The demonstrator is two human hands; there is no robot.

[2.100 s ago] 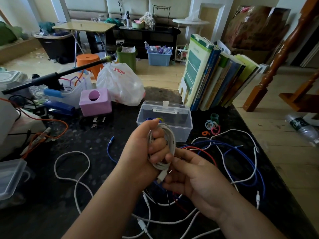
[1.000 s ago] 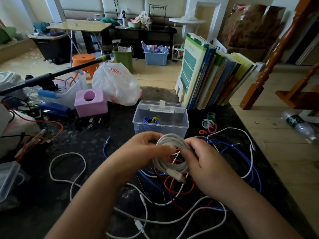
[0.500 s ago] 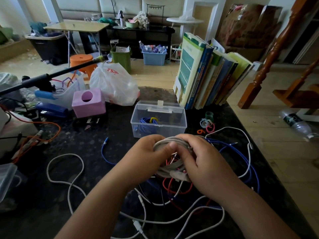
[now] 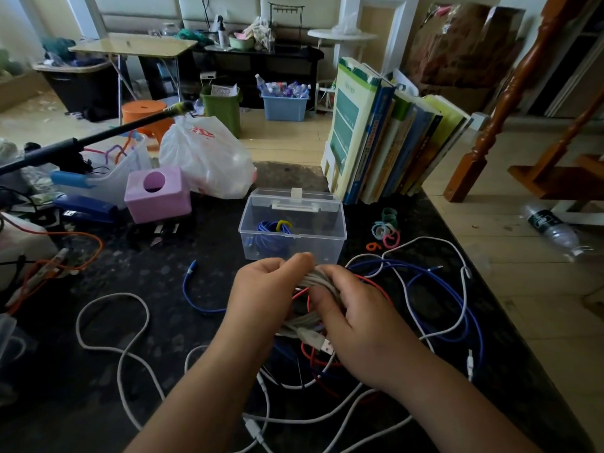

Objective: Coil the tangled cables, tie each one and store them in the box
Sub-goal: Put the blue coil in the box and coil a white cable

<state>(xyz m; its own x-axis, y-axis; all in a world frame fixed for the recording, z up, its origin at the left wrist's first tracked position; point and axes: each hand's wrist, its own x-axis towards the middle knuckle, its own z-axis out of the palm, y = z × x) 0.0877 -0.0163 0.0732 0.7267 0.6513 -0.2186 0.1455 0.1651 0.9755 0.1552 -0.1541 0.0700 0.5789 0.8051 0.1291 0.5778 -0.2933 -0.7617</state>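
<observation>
Both hands grip one coiled white cable (image 4: 315,279) just in front of the clear plastic box (image 4: 327,248). My left hand (image 4: 261,292) holds the coil's left side, and my right hand (image 4: 356,317) wraps its right side. The cable's USB plug (image 4: 322,343) sticks out below my right thumb. Inside the open box lies a coiled blue cable (image 4: 266,232) bound with a yellow tie. Loose white (image 4: 130,358), blue (image 4: 457,305) and red (image 4: 313,361) cables lie tangled on the dark table under and around my hands. Small coloured ties (image 4: 387,228) lie to the right of the box.
A row of books (image 4: 385,138) stands behind the box at the right. A pink tissue box (image 4: 157,194), a white plastic bag (image 4: 202,155) and a blue stapler (image 4: 85,204) sit at the back left. An orange wire (image 4: 88,253) lies at the left edge.
The coil went from upright in my left hand down toward the table. My right hand moved from the plug end onto the coil's right side, so both hands now clasp it.
</observation>
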